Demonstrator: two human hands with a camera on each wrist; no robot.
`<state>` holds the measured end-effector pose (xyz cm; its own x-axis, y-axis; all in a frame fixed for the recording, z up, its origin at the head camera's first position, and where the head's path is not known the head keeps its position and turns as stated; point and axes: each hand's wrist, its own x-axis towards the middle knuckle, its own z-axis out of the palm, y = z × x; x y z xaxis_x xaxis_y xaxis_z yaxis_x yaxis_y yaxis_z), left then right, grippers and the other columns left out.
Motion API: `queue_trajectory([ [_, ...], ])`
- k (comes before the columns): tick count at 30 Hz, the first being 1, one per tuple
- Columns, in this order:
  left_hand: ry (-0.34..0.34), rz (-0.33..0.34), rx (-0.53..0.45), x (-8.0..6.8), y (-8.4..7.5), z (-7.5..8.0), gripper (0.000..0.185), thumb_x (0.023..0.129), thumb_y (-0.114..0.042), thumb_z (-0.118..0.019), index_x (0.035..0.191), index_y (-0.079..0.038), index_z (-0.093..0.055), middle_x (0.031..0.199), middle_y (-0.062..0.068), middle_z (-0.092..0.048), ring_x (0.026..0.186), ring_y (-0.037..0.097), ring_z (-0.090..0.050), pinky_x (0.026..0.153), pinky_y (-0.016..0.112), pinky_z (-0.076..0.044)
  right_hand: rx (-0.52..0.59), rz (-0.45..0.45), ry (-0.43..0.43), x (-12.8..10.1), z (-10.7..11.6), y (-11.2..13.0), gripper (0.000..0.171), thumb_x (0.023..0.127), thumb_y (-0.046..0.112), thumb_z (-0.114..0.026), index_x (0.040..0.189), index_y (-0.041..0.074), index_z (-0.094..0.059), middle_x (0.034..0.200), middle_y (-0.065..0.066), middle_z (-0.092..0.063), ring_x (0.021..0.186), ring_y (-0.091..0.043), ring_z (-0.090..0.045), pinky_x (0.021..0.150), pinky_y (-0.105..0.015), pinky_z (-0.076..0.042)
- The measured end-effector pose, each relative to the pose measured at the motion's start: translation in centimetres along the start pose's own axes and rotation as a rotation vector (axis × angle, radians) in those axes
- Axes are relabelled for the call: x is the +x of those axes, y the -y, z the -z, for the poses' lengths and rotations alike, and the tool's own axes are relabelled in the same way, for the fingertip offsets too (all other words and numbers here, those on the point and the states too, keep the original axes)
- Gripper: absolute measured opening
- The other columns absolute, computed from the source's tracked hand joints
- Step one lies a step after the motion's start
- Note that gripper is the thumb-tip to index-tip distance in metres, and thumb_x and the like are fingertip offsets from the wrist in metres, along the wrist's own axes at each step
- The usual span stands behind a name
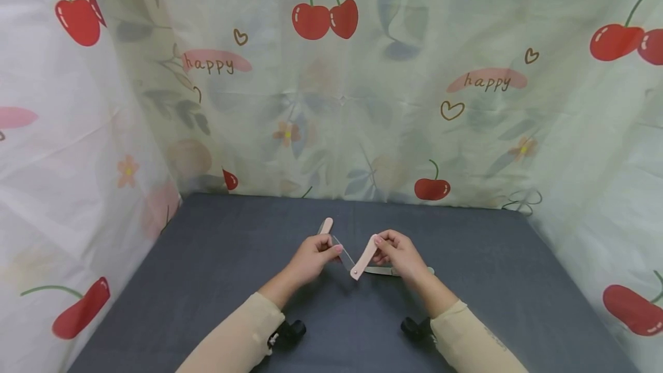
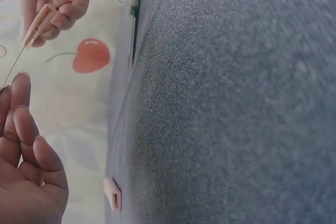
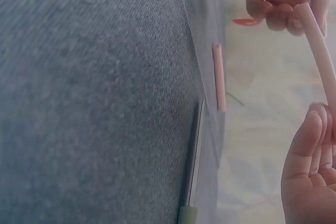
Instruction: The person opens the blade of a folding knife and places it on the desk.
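Note:
A folding razor is held up over the dark grey table [image 1: 217, 281]. My right hand [image 1: 397, 255] grips its pink handle [image 1: 365, 257] near the upper end. My left hand [image 1: 312, 256] pinches the far end of its thin blade [image 1: 346, 253], which is swung out from the pivot at the handle's lower end. The left wrist view shows the pink handle [image 2: 38, 23] in the right hand's fingers [image 2: 63, 3] and the blade [image 2: 13, 69] running to my left fingertips [image 2: 20, 85]. In the right wrist view the handle [image 3: 319, 45] stands between both hands.
A loose pink piece [image 1: 326, 225] lies on the table behind my left hand. A second thin, metal-coloured razor with a green end [image 1: 385, 271] lies flat under my right hand. Cherry-print curtains [image 1: 362, 102] close the table in at the back and sides.

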<state>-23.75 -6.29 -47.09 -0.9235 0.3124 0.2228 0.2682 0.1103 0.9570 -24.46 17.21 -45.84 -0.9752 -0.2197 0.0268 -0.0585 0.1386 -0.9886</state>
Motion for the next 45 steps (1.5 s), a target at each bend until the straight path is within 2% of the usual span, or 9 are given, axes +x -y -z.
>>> queue_trajectory([
  [5, -0.006, 0.014, -0.023, -0.1, 0.2, 0.3, 0.023, 0.097, 0.0, -0.062, 0.078, 0.009, -0.053, 0.085, 0.016, -0.072, 0.083, 0.033, -0.07, 0.084, 0.057, -0.051, 0.011, 0.011, 0.006, -0.3, 0.3, 0.0, 0.021, 0.105, 0.007, -0.051, 0.109, -0.013, -0.055, 0.08, -0.007, -0.068, 0.068, -0.011, -0.063, 0.065, -0.025, -0.054],
  [8, -0.004, 0.014, -0.022, -0.6, -1.1, 0.5, 0.023, 0.097, 0.002, -0.061, 0.078, 0.011, -0.051, 0.085, 0.018, -0.072, 0.083, 0.036, -0.07, 0.084, 0.06, -0.05, 0.016, 0.008, 0.004, -0.4, 0.4, 0.0, 0.021, 0.105, 0.007, -0.051, 0.108, -0.014, -0.055, 0.08, -0.007, -0.067, 0.068, -0.011, -0.063, 0.065, -0.025, -0.054],
  [12, -0.008, 0.032, -0.019, -1.0, -2.1, 0.7, 0.022, 0.096, 0.004, -0.062, 0.077, 0.011, -0.051, 0.085, 0.018, -0.072, 0.08, 0.026, -0.071, 0.081, 0.052, -0.053, 0.024, 0.002, 0.003, -0.5, 0.6, -0.2, 0.022, 0.105, 0.007, -0.051, 0.108, -0.014, -0.054, 0.08, -0.008, -0.067, 0.068, -0.011, -0.063, 0.065, -0.025, -0.054],
  [17, -0.03, 0.043, -0.031, -0.3, 0.4, 0.8, 0.023, 0.096, 0.002, -0.063, 0.077, 0.008, -0.051, 0.087, 0.021, -0.072, 0.078, 0.017, -0.07, 0.079, 0.048, -0.053, 0.024, -0.004, -0.004, -0.6, 0.6, -0.3, 0.021, 0.105, 0.007, -0.051, 0.108, -0.014, -0.055, 0.081, -0.01, -0.066, 0.068, -0.012, -0.063, 0.065, -0.025, -0.054],
  [25, -0.057, 0.044, -0.026, -0.7, 0.7, 1.1, 0.023, 0.096, -0.002, -0.064, 0.079, 0.006, -0.053, 0.084, 0.021, -0.072, 0.079, 0.019, -0.071, 0.078, 0.042, -0.052, 0.025, -0.018, -0.007, -0.8, 0.7, -0.1, 0.021, 0.105, 0.007, -0.051, 0.108, -0.013, -0.055, 0.079, -0.007, -0.065, 0.067, -0.012, -0.063, 0.065, -0.025, -0.055],
  [28, -0.087, 0.049, -0.016, -0.8, 0.9, 1.0, 0.021, 0.096, -0.003, -0.065, 0.08, 0.005, -0.055, 0.084, 0.02, -0.073, 0.081, 0.024, -0.071, 0.077, 0.038, -0.052, 0.022, -0.022, 0.002, -0.8, 0.8, -0.2, 0.022, 0.105, 0.008, -0.051, 0.109, -0.013, -0.054, 0.08, -0.008, -0.065, 0.068, -0.012, -0.063, 0.066, -0.026, -0.055],
  [32, -0.173, 0.035, 0.008, -0.8, 1.2, 0.8, 0.017, 0.094, -0.003, -0.069, 0.081, 0.003, -0.059, 0.082, 0.021, -0.072, 0.075, 0.029, -0.066, 0.065, 0.027, -0.044, 0.026, -0.032, 0.029, -0.8, 0.8, -0.4, 0.022, 0.105, 0.009, -0.051, 0.109, -0.013, -0.054, 0.082, -0.01, -0.066, 0.069, -0.012, -0.064, 0.068, -0.027, -0.056],
  [37, -0.247, 0.045, -0.008, -0.8, 0.9, 0.7, 0.016, 0.09, -0.002, -0.073, 0.082, 0.001, -0.06, 0.078, 0.021, -0.07, 0.064, 0.016, -0.057, 0.056, 0.024, -0.033, 0.027, -0.034, 0.088, -0.6, 0.8, -0.5, 0.021, 0.103, 0.009, -0.054, 0.105, -0.012, -0.056, 0.083, -0.009, -0.068, 0.07, -0.013, -0.065, 0.068, -0.028, -0.056],
  [45, -0.124, 0.133, 0.037, -1.0, 0.2, 1.4, 0.016, 0.09, 0.0, -0.071, 0.087, -0.001, -0.055, 0.077, 0.018, -0.071, 0.058, 0.009, -0.047, 0.053, 0.023, -0.03, -0.029, -0.064, 0.22, -0.4, 1.1, -0.5, 0.018, 0.101, 0.009, -0.059, 0.1, -0.008, -0.058, 0.078, -0.01, -0.066, 0.066, -0.015, -0.062, 0.063, -0.028, -0.055],
])
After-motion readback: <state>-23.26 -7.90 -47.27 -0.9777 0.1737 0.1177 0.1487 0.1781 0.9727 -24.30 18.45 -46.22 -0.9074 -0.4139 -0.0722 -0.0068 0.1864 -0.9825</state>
